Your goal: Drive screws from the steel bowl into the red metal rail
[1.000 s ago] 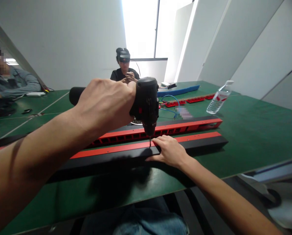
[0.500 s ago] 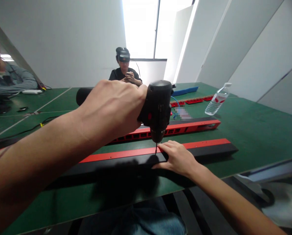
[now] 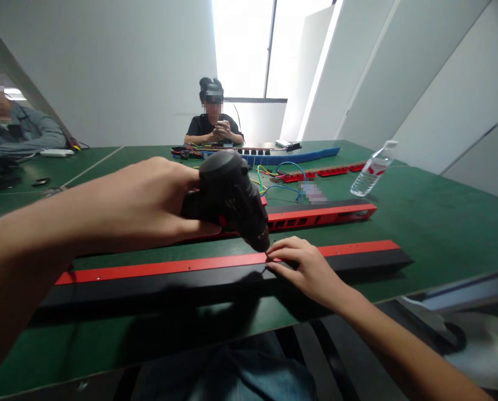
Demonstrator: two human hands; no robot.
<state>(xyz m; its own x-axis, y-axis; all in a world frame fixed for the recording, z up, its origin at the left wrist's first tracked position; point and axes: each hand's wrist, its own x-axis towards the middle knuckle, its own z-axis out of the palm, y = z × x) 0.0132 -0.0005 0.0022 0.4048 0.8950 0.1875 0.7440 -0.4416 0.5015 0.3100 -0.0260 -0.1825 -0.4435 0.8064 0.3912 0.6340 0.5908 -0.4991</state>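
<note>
My left hand (image 3: 161, 195) is wrapped round the grip of a black cordless drill (image 3: 232, 195). The drill tilts, its thin bit pointing down and right at the top edge of a long red-and-black bar (image 3: 157, 284). Close around the bit's tip, the thumb and fingers of my right hand (image 3: 301, 264) are pinched together above the bar. Whatever lies between them is too small to make out. Small screws or holes dot the bar's red strip. Behind it rests a second red-and-black bar (image 3: 328, 217) with rectangular openings, partly hidden by the drill and my left hand.
A water bottle (image 3: 371, 170) leans at the right on the green table (image 3: 432, 223). Further back lie a blue strip (image 3: 315, 156), red strips (image 3: 328, 173) and coloured wires. One person (image 3: 213, 122) sits opposite with a phone; another (image 3: 23, 131) sits at the left.
The drill has swung from upright to tilted, its body moving left and its tip staying near the same spot. My right fingers have closed in around the bit's tip.
</note>
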